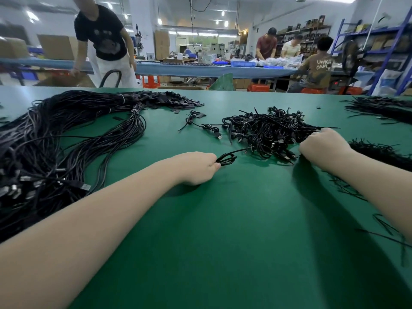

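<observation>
Coiled cable (226, 158), pinched in left grip (196, 167), points toward two o'clock at the pile (263, 130); right grip (323, 148) there, hold unclear.

The flat green table mat (223, 230) looks matt, smooth and rubbery. The small folded black cable (227, 157) has a faintly glossy plastic sheath, as do the heap of short black cables (263, 130) and the big bundle of long black cables (66, 134), whose plug ends (85, 186) are shiny bare metal.
</observation>
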Demonstrator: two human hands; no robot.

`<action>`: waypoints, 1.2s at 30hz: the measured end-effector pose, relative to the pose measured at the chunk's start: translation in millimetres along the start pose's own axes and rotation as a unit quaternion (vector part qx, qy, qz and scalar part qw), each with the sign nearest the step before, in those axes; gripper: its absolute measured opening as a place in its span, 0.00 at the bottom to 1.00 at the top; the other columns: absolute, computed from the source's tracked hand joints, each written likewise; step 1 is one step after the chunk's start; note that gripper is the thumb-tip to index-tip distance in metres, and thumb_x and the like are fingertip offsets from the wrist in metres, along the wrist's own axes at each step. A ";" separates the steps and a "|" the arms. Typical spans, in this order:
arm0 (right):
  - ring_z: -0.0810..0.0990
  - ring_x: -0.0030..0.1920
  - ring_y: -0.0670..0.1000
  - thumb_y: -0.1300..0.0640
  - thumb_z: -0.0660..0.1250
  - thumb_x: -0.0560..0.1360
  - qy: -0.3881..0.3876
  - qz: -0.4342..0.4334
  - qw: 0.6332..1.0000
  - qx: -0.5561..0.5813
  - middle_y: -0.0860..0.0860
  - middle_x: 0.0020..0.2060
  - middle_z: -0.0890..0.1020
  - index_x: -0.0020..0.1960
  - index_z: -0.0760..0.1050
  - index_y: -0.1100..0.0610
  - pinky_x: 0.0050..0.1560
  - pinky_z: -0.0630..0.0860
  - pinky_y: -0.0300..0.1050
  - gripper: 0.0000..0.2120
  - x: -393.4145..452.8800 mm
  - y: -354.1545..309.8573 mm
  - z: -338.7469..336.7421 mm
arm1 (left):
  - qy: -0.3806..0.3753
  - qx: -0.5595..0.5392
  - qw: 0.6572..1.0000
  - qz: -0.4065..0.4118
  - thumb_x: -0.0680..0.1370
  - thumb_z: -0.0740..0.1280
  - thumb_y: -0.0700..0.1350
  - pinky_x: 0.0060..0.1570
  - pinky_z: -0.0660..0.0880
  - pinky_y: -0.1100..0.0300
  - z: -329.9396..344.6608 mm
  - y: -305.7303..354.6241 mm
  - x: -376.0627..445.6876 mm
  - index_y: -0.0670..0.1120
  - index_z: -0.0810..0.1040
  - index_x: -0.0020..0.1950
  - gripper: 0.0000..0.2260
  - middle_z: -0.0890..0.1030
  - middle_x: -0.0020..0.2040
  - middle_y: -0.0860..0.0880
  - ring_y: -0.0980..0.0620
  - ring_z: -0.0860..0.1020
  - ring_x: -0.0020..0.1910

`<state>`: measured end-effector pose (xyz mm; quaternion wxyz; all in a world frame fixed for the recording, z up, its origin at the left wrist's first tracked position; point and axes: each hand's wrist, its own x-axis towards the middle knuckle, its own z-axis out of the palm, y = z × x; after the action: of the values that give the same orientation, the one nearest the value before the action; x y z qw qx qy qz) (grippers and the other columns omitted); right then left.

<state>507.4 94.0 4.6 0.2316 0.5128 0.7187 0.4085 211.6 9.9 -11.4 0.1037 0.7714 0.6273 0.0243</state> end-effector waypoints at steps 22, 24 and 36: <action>0.83 0.40 0.45 0.60 0.70 0.74 0.266 0.058 0.502 0.821 0.44 0.38 0.84 0.48 0.83 0.52 0.47 0.81 0.45 0.06 -23.4 -107.4 -145.2 | 0.105 -0.265 0.958 0.039 0.83 0.54 0.50 0.35 0.67 0.61 0.7 -37.3 -4.1 0.52 0.71 0.43 0.11 0.73 0.33 0.54 0.59 0.70 0.27; 0.82 0.40 0.42 0.60 0.71 0.74 0.274 0.061 0.509 0.813 0.42 0.39 0.84 0.49 0.83 0.53 0.48 0.80 0.42 0.06 -20.1 -113.8 -141.4 | 0.100 -0.230 0.967 0.044 0.82 0.54 0.50 0.27 0.65 0.68 1.2 -34.7 -5.8 0.49 0.71 0.43 0.11 0.73 0.32 0.54 0.62 0.69 0.23; 0.82 0.39 0.41 0.58 0.72 0.73 0.274 0.037 0.515 0.811 0.42 0.37 0.84 0.45 0.84 0.51 0.45 0.79 0.37 0.03 -25.0 -104.6 -137.4 | 0.034 -0.054 0.997 0.054 0.83 0.53 0.53 0.34 0.64 0.60 -10.5 -20.7 -14.3 0.47 0.68 0.47 0.12 0.73 0.37 0.51 0.56 0.71 0.35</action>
<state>355.9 8.1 -7.0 -0.5090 0.3669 0.7461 -0.2230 186.9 1.3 -3.8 0.1222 0.7960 0.5860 0.0895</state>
